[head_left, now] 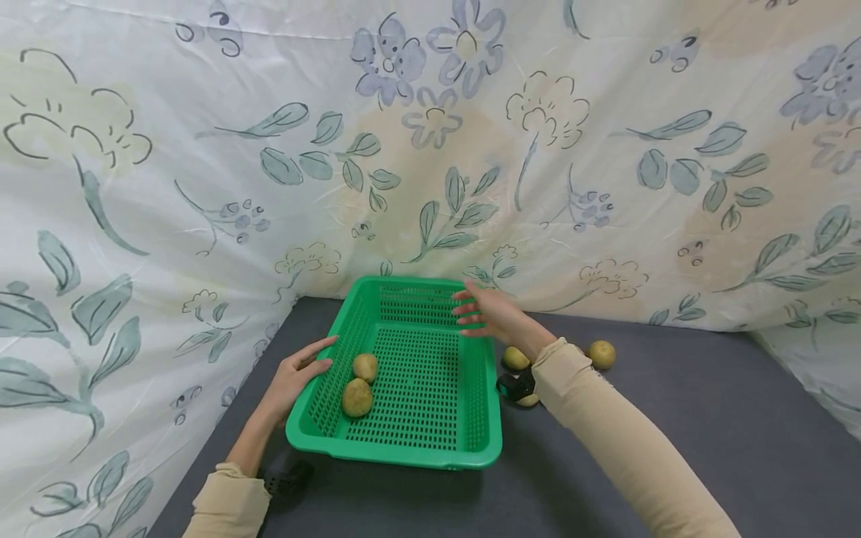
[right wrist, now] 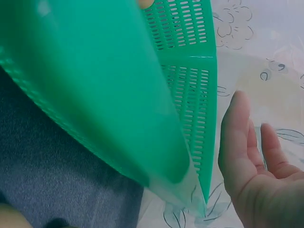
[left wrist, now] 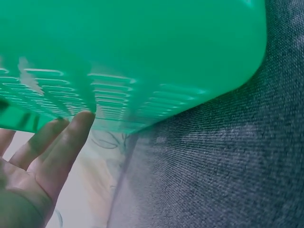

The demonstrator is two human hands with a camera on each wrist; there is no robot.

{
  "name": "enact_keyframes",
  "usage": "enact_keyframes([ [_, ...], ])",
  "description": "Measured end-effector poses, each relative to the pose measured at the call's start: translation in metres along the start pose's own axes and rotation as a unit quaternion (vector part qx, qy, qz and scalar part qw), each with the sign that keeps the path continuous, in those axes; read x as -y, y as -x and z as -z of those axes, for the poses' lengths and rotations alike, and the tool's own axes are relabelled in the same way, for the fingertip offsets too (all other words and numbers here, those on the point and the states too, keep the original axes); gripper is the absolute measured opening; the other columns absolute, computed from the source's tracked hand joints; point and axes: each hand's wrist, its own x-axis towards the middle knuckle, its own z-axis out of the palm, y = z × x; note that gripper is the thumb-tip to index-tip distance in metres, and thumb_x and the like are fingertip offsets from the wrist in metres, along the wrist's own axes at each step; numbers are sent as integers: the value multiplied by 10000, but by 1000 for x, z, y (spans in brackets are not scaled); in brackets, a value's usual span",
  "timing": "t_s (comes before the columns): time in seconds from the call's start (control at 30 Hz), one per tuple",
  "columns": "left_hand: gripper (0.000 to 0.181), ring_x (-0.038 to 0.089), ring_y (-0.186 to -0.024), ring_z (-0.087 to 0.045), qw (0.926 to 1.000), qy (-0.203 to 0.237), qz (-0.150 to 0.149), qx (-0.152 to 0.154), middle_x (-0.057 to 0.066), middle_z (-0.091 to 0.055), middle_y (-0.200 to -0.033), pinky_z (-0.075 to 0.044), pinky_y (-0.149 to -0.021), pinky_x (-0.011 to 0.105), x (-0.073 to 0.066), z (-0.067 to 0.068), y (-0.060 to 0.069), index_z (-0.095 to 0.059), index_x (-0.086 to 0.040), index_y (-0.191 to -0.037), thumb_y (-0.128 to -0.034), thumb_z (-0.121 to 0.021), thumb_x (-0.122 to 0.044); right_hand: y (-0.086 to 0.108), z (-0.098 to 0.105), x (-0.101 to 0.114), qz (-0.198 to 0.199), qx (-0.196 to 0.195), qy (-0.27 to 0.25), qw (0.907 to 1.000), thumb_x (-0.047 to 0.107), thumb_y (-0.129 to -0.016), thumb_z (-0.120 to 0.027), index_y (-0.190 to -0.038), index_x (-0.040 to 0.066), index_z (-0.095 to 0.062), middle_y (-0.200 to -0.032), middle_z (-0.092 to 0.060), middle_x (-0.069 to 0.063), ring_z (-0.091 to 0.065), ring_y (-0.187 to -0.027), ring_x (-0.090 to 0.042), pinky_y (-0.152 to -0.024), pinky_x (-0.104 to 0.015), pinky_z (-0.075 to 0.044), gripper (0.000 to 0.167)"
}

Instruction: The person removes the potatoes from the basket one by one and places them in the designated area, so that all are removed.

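A: Anything risky at the left?
B: Left hand, fingers extended against the basket on the table, grasping nothing; apt to skid it with a hard push.
A: And inside?
B: Two potatoes, close together, left side; likely to roll if tipped.
A: Farther right?
B: Right hand near the far right corner, fingers relaxed, empty; with a careless sweep of the sleeve, likely to scatter loose potatoes.

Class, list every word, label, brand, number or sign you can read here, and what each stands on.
None can be read.
The green basket and the patterned cloth show no lettering.
Any print on the black wrist device by the right sleeve is too small to read.
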Motion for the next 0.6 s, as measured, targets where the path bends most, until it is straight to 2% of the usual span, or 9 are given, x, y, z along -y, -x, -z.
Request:
enact_keyframes([
  [0.03,487,466,-1365,-165,10000,-21,-19,6,233,-220,-1518,-348,-983,590,0,0,0,-393,7,-1439,-1007,-505,-190,-1,-1,0,-32,-3,6,10000,452,-1037,-289,-1372,44,-445,-1241,-492,-207,-559,-899,-244,-780,-387,-519,551],
  [0.1,483,490,-1314,-275,10000,71,0,46,261,-277,-1483,-395,-951,570,0,1,0,-396,3,-1438,-1007,-507,-185,-2,-3,1,-53,18,57,10000,453,-1037,-284,-1369,48,-447,-1219,-504,-192,-558,-887,-232,-774,-380,-521,548],
  [0.2,483,480,-1161,-477,9995,278,68,121,294,-347,-1426,-515,-821,470,-1,1,0,-395,3,-1439,-1008,-506,-184,-3,-7,5,-26,103,154,9998,444,-1043,-275,-1368,57,-442,-1202,-507,-170,-544,-911,-239,-801,-394,-511,533],
  [0.27,480,457,-1040,-567,9990,402,118,152,314,-392,-1381,-547,-745,423,-1,1,0,-399,4,-1436,-1007,-508,-182,-4,-10,8,5,149,209,9997,433,-1046,-274,-1372,56,-438,-1200,-508,-160,-540,-929,-243,-815,-398,-506,524],
  [0.33,481,430,-1030,-582,9990,400,126,154,314,-393,-1380,-550,-735,394,-1,1,0,-399,9,-1434,-1007,-508,-183,-5,-13,12,15,193,240,9995,430,-1047,-275,-1376,57,-435,-1212,-505,-165,-537,-938,-251,-819,-401,-503,522],
  [0.6,475,432,-1013,-587,9993,310,116,147,316,-401,-1373,-551,-725,402,0,1,0,-408,4,-1431,-1006,-509,-183,-8,-30,22,92,308,329,9989,413,-1051,-272,-1396,51,-429,-1244,-507,-189,-546,-971,-283,-830,-417,-499,524],
])
